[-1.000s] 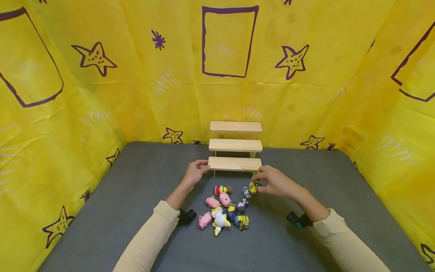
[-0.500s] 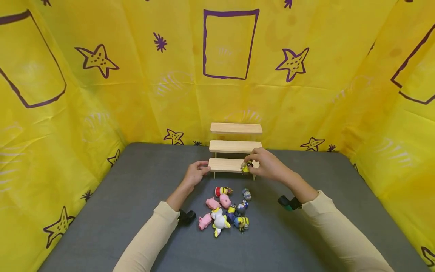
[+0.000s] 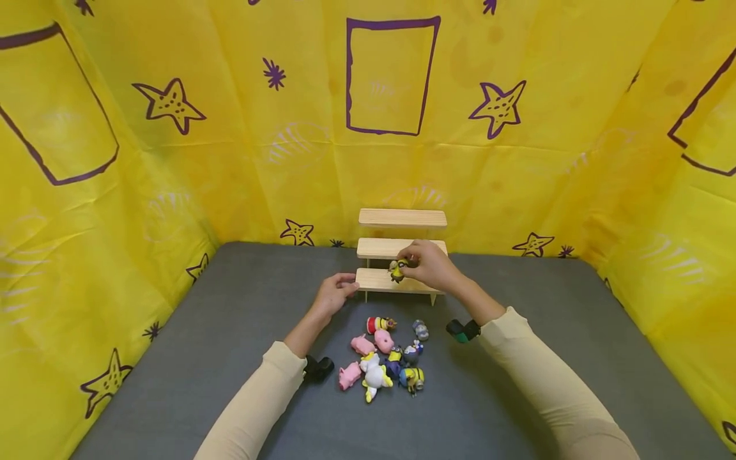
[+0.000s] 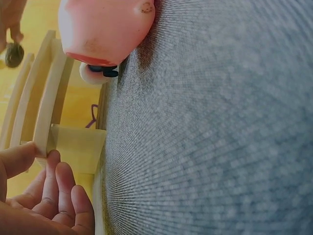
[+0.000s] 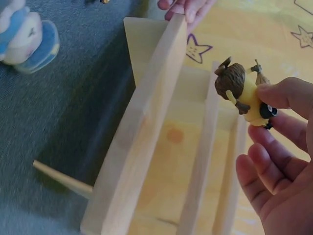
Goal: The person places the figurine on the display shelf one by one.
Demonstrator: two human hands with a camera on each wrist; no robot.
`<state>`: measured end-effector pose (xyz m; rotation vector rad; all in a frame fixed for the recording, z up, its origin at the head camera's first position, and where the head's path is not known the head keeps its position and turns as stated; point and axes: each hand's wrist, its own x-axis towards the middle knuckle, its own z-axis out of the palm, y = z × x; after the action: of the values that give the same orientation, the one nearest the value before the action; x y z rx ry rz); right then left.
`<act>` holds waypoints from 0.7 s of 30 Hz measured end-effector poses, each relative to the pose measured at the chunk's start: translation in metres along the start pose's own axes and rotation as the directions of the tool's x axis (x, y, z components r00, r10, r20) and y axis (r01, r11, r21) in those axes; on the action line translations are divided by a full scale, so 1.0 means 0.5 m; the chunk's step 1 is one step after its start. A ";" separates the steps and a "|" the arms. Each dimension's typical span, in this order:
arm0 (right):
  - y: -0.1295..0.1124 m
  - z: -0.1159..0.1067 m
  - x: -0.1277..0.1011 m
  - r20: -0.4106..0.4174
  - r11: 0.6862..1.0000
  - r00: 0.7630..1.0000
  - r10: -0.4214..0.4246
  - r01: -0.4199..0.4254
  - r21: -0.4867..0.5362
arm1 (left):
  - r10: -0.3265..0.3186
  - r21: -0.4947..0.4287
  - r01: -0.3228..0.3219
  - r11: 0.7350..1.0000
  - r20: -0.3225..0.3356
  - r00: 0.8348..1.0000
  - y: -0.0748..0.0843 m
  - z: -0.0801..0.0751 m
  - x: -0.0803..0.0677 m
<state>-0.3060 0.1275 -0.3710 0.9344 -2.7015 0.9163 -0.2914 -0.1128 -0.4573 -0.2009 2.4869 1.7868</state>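
Head view shows my right hand (image 3: 432, 267) pinching a small yellow figurine with a brown tuft of hair (image 3: 397, 270) between thumb and fingertips, up off the table and just over the bottom step of the pale three-step wooden riser (image 3: 402, 218). From the right wrist view the yellow figurine (image 5: 244, 90) lies tilted on its side in the pinch, hair end pointing away from my palm, above the gap between the lowest and middle boards; I judge the light fingertip hold lets me turn it upright before it meets the wood. My other fingers (image 5: 266, 169) hang loosely curled below it.

My left hand (image 3: 332, 295) sits at nine o'clock of the riser, fingertips resting against the left end of the bottom board (image 4: 51, 115), fingers gently bent and gripping nothing. That contact looks to me like bracing, so the light riser does not slide.

At six o'clock of the riser, on the grey fabric tabletop (image 3: 190, 358), lies a loose cluster of small toy figures (image 3: 385, 358): pink pigs, a white-and-yellow one, more yellow-and-blue ones, most tipped over. A pink pig (image 4: 105, 29) looms close in the left wrist view. All round stands a yellow backdrop with purple stars (image 3: 172, 102).
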 end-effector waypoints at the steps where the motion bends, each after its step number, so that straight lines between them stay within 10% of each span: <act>1: 0.001 0.005 0.005 -0.002 1.000 1.000 0.006 -0.006 0.007 | 0.001 -0.001 -0.001 1.000 0.001 1.000 0.000 0.000 0.000; 11: -0.004 0.056 0.057 -0.037 0.994 0.998 -0.047 0.043 -0.101 | -0.023 0.002 0.023 1.000 -0.001 1.000 0.002 0.005 0.003; 21: -0.014 0.115 0.076 -0.077 0.922 0.975 -0.210 0.171 -0.347 | 0.002 -0.016 -0.002 1.000 0.008 1.000 -0.001 0.005 -0.002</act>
<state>-0.3286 0.0695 -0.4019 1.0111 -2.5044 0.4322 -0.2905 -0.1103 -0.4585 -0.1923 2.4692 1.8048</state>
